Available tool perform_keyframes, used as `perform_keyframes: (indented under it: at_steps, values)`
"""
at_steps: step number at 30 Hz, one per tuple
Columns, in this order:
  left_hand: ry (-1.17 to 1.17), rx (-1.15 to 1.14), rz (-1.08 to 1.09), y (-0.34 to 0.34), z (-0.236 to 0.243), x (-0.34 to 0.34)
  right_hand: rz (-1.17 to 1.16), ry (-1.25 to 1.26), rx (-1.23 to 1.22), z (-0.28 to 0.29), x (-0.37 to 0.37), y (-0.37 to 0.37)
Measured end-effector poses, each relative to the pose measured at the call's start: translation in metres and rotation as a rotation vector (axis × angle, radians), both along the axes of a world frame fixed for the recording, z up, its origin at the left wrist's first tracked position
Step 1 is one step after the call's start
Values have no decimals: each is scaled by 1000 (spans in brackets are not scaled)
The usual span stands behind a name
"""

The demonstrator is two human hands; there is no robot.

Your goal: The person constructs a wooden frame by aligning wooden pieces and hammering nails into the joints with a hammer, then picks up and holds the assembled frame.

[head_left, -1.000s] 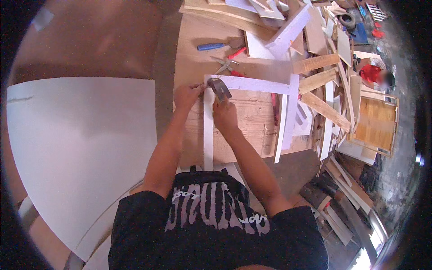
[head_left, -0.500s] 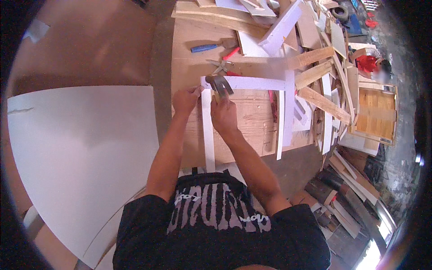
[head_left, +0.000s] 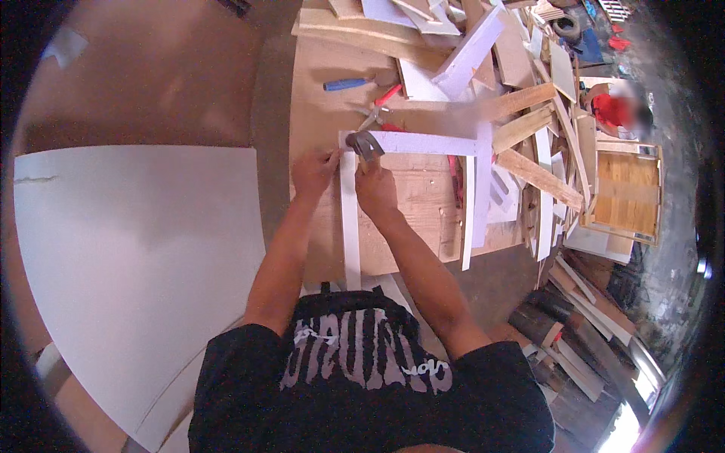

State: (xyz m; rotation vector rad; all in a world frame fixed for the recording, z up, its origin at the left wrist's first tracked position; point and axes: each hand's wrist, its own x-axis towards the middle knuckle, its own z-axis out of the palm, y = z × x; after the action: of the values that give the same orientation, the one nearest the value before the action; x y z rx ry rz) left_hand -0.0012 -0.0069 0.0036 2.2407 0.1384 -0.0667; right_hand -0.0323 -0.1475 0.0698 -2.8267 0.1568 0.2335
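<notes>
My right hand (head_left: pixel 376 190) is wrapped round the handle of a claw hammer (head_left: pixel 367 146). The hammer's dark head lies over the corner where a white strip (head_left: pixel 350 219) running toward me meets a pale crosswise strip (head_left: pixel 430 143). On the left of that corner, my left hand (head_left: pixel 313 174) is closed, thumb and fingertips pinched together by the strip's edge; whatever they hold is too small to make out. Another white strip (head_left: pixel 468 215) joins the crosswise one at its right end. Just beyond the corner lie pliers (head_left: pixel 371 118) with red handles.
A blue-handled tool (head_left: pixel 345 84) lies on the wooden worktable (head_left: pixel 411 211). Loose boards (head_left: pixel 540 177) pile up on the right and far sides. A large white panel (head_left: pixel 143 249) stands at left. Past the pile are a wooden crate (head_left: pixel 628 189) and a person in red (head_left: pixel 613 112).
The hammer head has tilted slightly at the corner, its claw now pointing more to the right. Both hands stay nearly in place; the whole view has shifted a little.
</notes>
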Motion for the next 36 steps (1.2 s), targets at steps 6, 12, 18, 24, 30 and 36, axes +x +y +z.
perform_keyframes:
  at_steps: [6,12,18,24,30,36]
  values:
    - [-30,65,28,5,-8,4,118,-192,163,23,-3,3]
    - [-199,-16,25,2,-13,-3,234,-196,2,-3,12,-10]
    - [-129,-104,23,-4,-13,-7,149,-2,-126,-10,-2,-5]
    - [-22,-32,20,7,-20,-6,-73,67,211,18,11,15]
    - [49,-100,-42,9,-4,-9,-87,93,111,10,-7,14]
    - [16,-84,-15,0,0,-6,52,-115,-57,9,1,3]
